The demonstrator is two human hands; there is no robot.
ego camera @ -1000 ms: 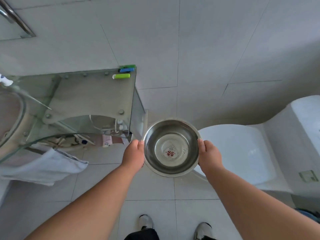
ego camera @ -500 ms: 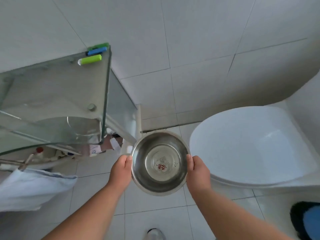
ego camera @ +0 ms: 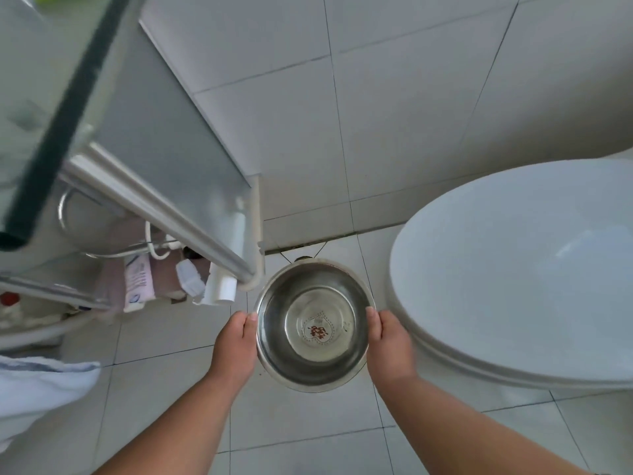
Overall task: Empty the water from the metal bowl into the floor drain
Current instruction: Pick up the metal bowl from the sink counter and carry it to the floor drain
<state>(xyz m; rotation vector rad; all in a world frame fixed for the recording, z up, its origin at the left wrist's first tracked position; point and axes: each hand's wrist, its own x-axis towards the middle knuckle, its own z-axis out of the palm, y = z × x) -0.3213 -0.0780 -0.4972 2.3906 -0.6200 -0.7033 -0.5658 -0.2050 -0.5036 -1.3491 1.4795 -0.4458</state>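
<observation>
Leftmost, a glass shelf point(ego camera: 54, 108) stands beside the left hand point(ego camera: 234, 347), whose fingers press the bowl point(ego camera: 315, 325) rim; the bowl hangs level above the floor tiles point(ego camera: 164, 389); the right hand point(ego camera: 388, 341) grips likewise, toilet point(ego camera: 520, 269) beyond.

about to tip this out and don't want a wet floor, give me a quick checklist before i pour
1. Both hands on the rim: ok. Left hand and right hand hold opposite sides of the metal bowl.
2. Bowl level: ok, it looks level, opening facing up.
3. Water inside: ok, a shallow clear pool over the red mark at the bottom.
4. Floor drain located: cannot tell for sure. A small dark shape peeks out just past the far rim; the rest is hidden.
5. Pour path clear: ok. The toilet sits to the right and the rack leg to the left, both apart from the bowl.
</observation>
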